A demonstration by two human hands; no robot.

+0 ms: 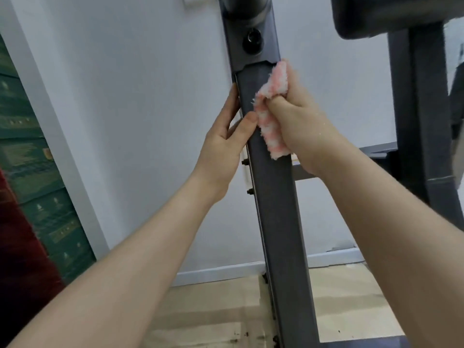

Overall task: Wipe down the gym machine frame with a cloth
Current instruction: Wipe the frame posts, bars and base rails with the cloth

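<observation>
Right, the right hand (296, 114) bunches the pink-and-white cloth (272, 109) against the grey upright post (273, 197), fingers curled tight. The left hand (226, 136) braces the post's left edge, fingers straight, thumb touching the cloth. Bare post runs below.

Obscured and cropped regions, head view.

Your right hand (298, 121) hides much of the cloth (272, 114) and the post's (278, 209) right edge there. The post's top and foot, the black pad (391, 13) and green boxes (30, 172) run off frame.
</observation>
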